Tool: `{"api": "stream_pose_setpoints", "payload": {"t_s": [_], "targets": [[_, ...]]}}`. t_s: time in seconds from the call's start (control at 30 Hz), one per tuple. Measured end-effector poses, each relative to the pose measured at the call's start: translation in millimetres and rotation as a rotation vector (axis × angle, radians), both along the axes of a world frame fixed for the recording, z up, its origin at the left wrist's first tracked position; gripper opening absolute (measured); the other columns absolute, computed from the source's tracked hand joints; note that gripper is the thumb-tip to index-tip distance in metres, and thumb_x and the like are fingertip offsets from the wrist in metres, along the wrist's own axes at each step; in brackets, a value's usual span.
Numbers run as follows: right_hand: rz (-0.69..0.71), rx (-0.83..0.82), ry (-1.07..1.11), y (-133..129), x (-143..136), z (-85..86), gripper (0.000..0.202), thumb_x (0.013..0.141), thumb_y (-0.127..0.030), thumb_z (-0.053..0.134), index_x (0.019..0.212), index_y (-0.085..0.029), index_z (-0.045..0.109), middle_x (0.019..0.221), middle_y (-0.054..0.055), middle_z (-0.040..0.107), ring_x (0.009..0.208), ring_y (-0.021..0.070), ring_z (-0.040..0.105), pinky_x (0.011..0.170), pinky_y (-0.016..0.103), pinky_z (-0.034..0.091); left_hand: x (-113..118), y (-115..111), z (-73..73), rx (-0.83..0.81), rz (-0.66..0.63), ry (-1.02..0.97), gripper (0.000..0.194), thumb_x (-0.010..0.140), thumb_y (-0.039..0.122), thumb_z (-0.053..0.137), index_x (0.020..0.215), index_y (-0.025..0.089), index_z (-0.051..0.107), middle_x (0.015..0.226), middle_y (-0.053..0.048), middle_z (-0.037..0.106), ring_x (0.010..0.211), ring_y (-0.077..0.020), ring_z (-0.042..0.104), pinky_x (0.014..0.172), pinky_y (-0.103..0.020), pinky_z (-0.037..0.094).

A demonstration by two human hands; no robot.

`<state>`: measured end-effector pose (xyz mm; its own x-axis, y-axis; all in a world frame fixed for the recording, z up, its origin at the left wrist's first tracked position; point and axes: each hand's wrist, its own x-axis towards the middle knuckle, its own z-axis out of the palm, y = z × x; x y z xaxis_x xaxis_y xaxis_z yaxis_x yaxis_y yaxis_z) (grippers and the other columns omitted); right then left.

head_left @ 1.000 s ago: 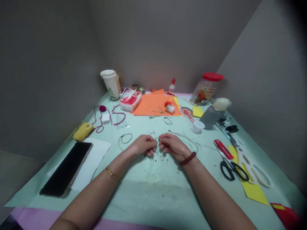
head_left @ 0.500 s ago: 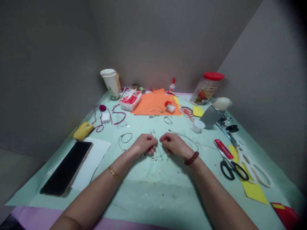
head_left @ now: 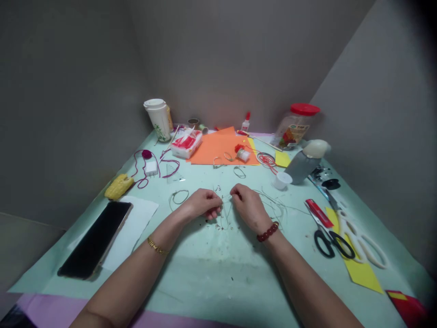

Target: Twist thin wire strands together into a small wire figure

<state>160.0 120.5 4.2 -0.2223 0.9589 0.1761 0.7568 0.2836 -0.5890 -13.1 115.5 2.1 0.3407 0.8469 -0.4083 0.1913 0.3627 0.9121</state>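
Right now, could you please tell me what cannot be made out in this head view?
In the head view:
Thin greenish cord: whether the left hand or right hand grips it, hidden by curled fingers.
Red-and-yellow item: its near end, cut off by the bottom edge.
Clear plastic jar with red lid: label print, too small.

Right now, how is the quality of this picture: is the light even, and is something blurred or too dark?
Head view: dim light on the grey wall, brighter on the green table cover; soft shadows beside both forearms; upper right corner dark and blurred; the thin cord near the left fingers too indistinct to trace fully.
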Motion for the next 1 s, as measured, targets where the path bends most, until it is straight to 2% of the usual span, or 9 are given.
{"api": "stream_pose_setpoints", "payload": {"t_s": [0.1,0.17,0.33,0.43,0.57,0.67,0.8,1.0], "targets": [[0.042,0.045,-0.053,-1.2,-0.3,1.2,0.018,0.074,-0.006,0.040,0.074,-0.017,0.054,0.078,0.005,0.061,0.071,0.0160,0.050,0.067,0.027,0.035,-1.5,1.1,0.0,-0.025,-0.025,0.005,0.012,0.074,0.022,0.062,0.073,0.011,0.058,0.069,-0.007,0.063,0.050,-0.0085,0.056,0.050,-0.023,0.046],[0.031,0.014,-0.017,-1.8,-0.1,3.2,0.017,0.074,-0.007,0.041,0.074,-0.018,0.054,0.075,0.004,0.061,0.069,0.0157,0.051,0.066,0.027,0.035,-0.9,1.5,-0.5,-0.023,-0.020,0.020,0.011,0.074,0.022,0.061,0.073,0.012,0.057,0.068,-0.006,0.063,0.050,-0.0088,0.056,0.049,-0.024,0.045],[-0.054,-0.254,0.205,1.4,4.1,3.8,0.012,0.071,-0.013,0.044,0.074,-0.019,0.055,0.055,-0.003,0.053,0.050,0.0123,0.047,0.052,0.024,0.034,-1.1,2.1,-2.7,0.032,-0.015,0.085,0.014,0.073,0.027,0.061,0.071,0.015,0.054,0.064,-0.002,0.060,0.047,-0.0083,0.052,0.047,-0.024,0.041],[-0.078,-0.427,0.335,5.0,6.8,0.5,0.010,0.071,-0.017,0.045,0.075,-0.019,0.054,0.045,-0.006,0.045,0.040,0.0110,0.041,0.043,0.023,0.030,-3.1,2.2,-6.6,0.111,-0.020,0.150,0.016,0.074,0.030,0.061,0.070,0.016,0.055,0.056,0.002,0.053,0.044,-0.0067,0.044,0.043,-0.022,0.032],[-0.107,-0.502,0.427,7.0,8.2,-2.5,0.009,0.067,-0.016,0.047,0.073,-0.018,0.054,0.041,-0.008,0.041,0.037,0.0091,0.036,0.038,0.021,0.025,-3.8,1.9,-8.8,0.212,0.032,0.198,0.017,0.072,0.031,0.063,0.065,0.016,0.057,0.052,0.004,0.045,0.044,-0.0055,0.035,0.043,-0.022,0.025],[-0.082,-0.535,0.500,5.8,8.4,-3.1,0.009,0.066,-0.016,0.048,0.073,-0.017,0.054,0.042,-0.007,0.042,0.037,0.0079,0.036,0.037,0.020,0.024,-2.8,1.3,-5.2,0.136,0.032,0.126,0.019,0.073,0.032,0.062,0.065,0.016,0.055,0.055,0.003,0.049,0.042,-0.0052,0.035,0.041,-0.022,0.025],[-0.052,-0.734,0.735,5.3,9.2,-4.6,0.012,0.067,-0.016,0.052,0.079,-0.017,0.053,0.047,-0.006,0.048,0.037,0.0071,0.039,0.036,0.018,0.029,-4.1,1.4,-0.1,-0.047,0.010,-0.055,0.024,0.075,0.036,0.063,0.068,0.015,0.053,0.063,0.000,0.056,0.042,-0.0038,0.038,0.040,-0.020,0.029],[-0.038,-0.920,0.953,10.1,13.4,-8.3,0.017,0.063,-0.012,0.056,0.080,-0.015,0.055,0.049,-0.006,0.048,0.039,0.0054,0.039,0.035,0.015,0.030,-9.6,4.4,-3.3,-0.180,0.006,-0.240,0.023,0.073,0.031,0.069,0.073,0.012,0.057,0.066,0.000,0.058,0.045,-0.0018,0.042,0.041,-0.017,0.034]]}}
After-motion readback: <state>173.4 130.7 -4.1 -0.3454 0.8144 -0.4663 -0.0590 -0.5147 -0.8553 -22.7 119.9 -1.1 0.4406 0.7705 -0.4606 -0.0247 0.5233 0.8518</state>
